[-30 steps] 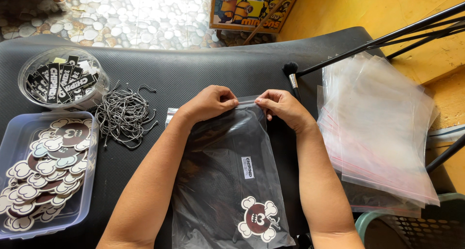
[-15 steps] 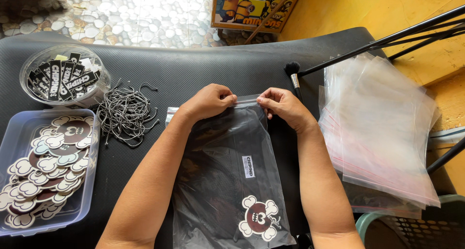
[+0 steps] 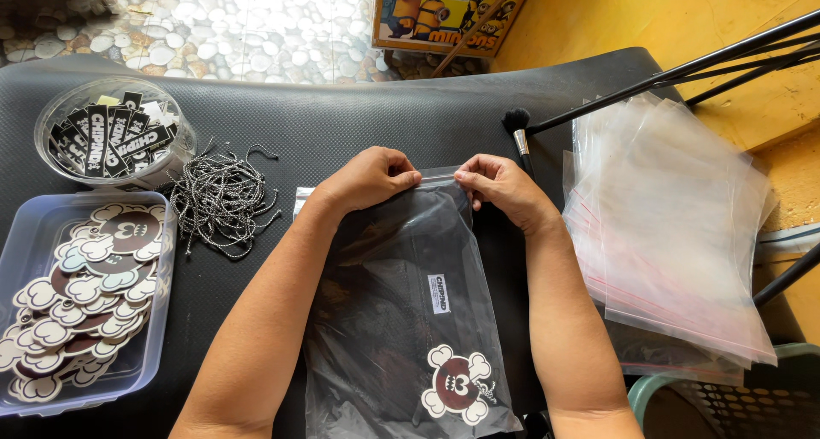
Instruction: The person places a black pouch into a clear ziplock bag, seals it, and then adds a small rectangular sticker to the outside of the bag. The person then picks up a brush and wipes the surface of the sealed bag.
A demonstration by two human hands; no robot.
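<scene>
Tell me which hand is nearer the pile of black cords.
Left. The left hand pinches the bag's top edge just right of the cords; the right hand lies farther right.

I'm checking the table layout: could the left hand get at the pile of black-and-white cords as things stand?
Probably yes. The left hand pinches the top edge of the clear bag, and the cords lie just to its left on the black mat, with nothing between them. It would have to let go of the bag first.

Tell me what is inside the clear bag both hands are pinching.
Inside the clear bag: dark folded fabric with a small white label and a skull-shaped tag. Left hand and right hand hide the top edge.
</scene>
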